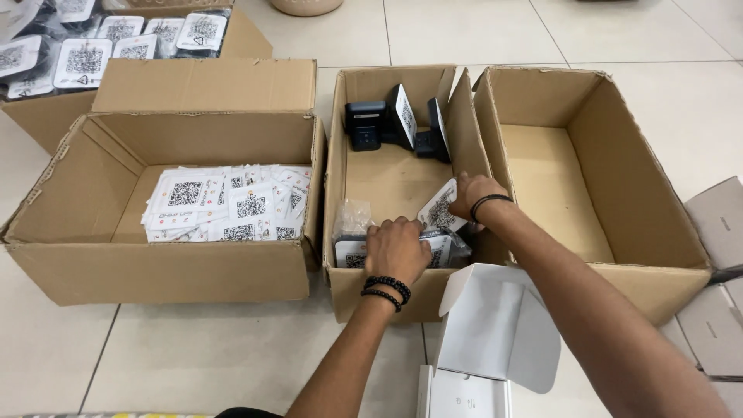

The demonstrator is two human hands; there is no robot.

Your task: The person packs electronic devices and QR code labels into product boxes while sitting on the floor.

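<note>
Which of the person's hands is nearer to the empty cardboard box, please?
Right. The right hand is in the middle box, beside the empty cardboard box; the left hand is farther left, on bagged items.

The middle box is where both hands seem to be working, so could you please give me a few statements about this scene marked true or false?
1. Both hands are inside the middle box. True.
2. The right hand holds a black device. False: it holds a white card with a square code.
3. The right box is full of cards. False: no items show inside it.
4. The left box holds a pile of white code cards. True.
5. Black devices stand at the far end of the middle box. True.
6. The left hand is bare at the wrist. False: it wears dark bead bracelets.
</note>
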